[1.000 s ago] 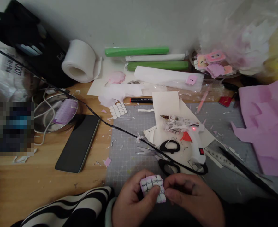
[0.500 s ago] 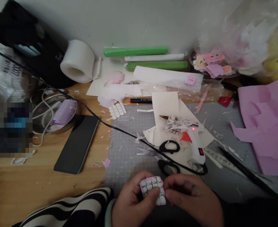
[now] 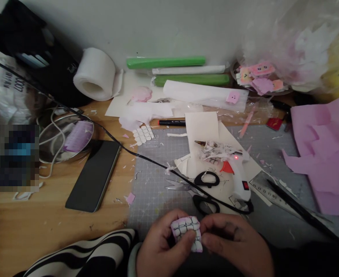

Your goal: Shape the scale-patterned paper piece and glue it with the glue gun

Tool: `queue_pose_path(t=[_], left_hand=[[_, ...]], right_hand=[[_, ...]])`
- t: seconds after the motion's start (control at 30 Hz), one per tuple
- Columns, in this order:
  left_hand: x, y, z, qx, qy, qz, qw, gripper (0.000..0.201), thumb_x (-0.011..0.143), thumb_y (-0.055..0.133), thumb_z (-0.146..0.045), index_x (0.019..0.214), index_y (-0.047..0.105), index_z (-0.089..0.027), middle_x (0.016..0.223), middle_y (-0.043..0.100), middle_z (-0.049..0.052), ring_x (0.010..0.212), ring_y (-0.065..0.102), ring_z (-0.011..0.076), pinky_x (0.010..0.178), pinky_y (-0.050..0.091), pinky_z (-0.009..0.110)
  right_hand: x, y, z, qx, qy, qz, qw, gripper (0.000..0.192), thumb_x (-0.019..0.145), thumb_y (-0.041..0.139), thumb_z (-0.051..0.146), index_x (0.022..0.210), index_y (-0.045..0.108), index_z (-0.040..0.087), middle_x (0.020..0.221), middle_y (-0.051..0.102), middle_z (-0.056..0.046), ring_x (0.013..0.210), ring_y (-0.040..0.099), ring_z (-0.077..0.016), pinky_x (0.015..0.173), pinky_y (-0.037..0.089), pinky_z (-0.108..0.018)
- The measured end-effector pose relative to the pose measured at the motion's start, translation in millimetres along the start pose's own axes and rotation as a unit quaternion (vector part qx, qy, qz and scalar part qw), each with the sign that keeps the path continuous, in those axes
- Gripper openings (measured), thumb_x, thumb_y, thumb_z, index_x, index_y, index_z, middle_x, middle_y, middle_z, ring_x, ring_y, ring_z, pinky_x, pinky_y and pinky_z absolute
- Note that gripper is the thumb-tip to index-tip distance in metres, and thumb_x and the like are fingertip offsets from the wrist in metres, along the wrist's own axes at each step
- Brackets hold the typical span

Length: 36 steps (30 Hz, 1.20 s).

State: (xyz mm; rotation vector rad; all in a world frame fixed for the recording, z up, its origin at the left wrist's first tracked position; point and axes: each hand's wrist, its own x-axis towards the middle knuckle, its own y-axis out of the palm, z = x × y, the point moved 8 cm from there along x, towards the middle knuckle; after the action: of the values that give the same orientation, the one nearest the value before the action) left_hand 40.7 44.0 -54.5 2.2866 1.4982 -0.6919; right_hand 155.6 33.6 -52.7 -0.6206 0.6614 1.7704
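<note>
Small tiled pink block (image 3: 186,232) is pinched between closed fingers of left hand (image 3: 160,246) and right hand (image 3: 232,242); glued tiles could be smudged or dislodged by squeezing.

Scissors (image 3: 204,191) & glue gun (image 3: 239,177) on mat (image 3: 152,184), phone (image 3: 93,175) left, tape roll (image 3: 94,74) behind.

Pixelated patch (image 3: 12,157) at left — perhaps a screen, unreadable.

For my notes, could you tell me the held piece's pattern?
White piece, black grid lines, pinkish edges; head view.
</note>
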Motion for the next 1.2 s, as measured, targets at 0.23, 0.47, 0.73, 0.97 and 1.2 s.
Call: queue_pose_path(t=[0.23, 0.47, 0.73, 0.97, 1.2], left_hand=[[1.3, -1.6, -0.8, 0.005, 0.01, -0.014, 1.0, 0.005, 0.075, 0.053, -0.022, 0.073, 0.055, -0.017, 0.058, 0.047, -0.003, 0.052, 0.04, 0.0091, 0.051, 0.034, 0.019], [-0.4, -1.1, -8.2, 0.058, 0.044, -0.019, 0.997, 0.007, 0.075, 0.05, -0.022, 0.07, 0.054, -0.017, 0.059, 0.048, -0.002, 0.056, 0.043, 0.011, 0.053, 0.036, 0.021], [-1.0, 2.4, -16.1, 0.086, 0.071, -0.01, 0.994, 0.007, 0.073, 0.05, -0.021, 0.074, 0.056, -0.017, 0.063, 0.054, -0.001, 0.059, 0.048, 0.0131, 0.056, 0.038, 0.022], [-0.8, 1.1, -11.2, 0.044, 0.04, -0.011, 0.998, 0.005, 0.073, 0.051, -0.018, 0.076, 0.055, -0.017, 0.064, 0.053, -0.001, 0.06, 0.047, 0.0127, 0.056, 0.037, 0.022], [-2.0, -2.5, -7.8, -0.019, 0.008, -0.027, 0.999, 0.003, 0.073, 0.053, -0.019, 0.076, 0.052, -0.018, 0.061, 0.048, -0.004, 0.054, 0.04, 0.0096, 0.054, 0.035, 0.021]], right_hand=[[1.8, -1.1, -2.2, -0.032, 0.011, 0.011, 0.999, 0.017, 0.067, 0.057, 0.033, 0.07, 0.06, 0.016, 0.056, 0.052, 0.003, 0.054, 0.046, -0.0086, 0.052, 0.036, -0.018], [-0.2, -2.7, -5.5, -0.074, 0.012, -0.008, 0.997, 0.015, 0.069, 0.054, 0.029, 0.073, 0.062, 0.017, 0.062, 0.053, 0.001, 0.06, 0.047, -0.0105, 0.055, 0.038, -0.019], [2.0, -4.1, -1.9, -0.123, -0.017, -0.029, 0.992, 0.015, 0.068, 0.05, 0.024, 0.072, 0.062, 0.016, 0.061, 0.054, 0.001, 0.059, 0.049, -0.0114, 0.055, 0.039, -0.02], [-0.5, -8.2, -1.8, -0.058, -0.016, -0.048, 0.997, 0.015, 0.067, 0.056, 0.031, 0.07, 0.063, 0.017, 0.062, 0.056, 0.001, 0.061, 0.05, -0.0122, 0.056, 0.039, -0.02], [0.2, -12.2, 4.5, -0.007, -0.022, -0.062, 0.998, 0.015, 0.067, 0.06, 0.032, 0.065, 0.06, 0.018, 0.06, 0.054, 0.003, 0.059, 0.048, -0.0102, 0.055, 0.036, -0.019]])
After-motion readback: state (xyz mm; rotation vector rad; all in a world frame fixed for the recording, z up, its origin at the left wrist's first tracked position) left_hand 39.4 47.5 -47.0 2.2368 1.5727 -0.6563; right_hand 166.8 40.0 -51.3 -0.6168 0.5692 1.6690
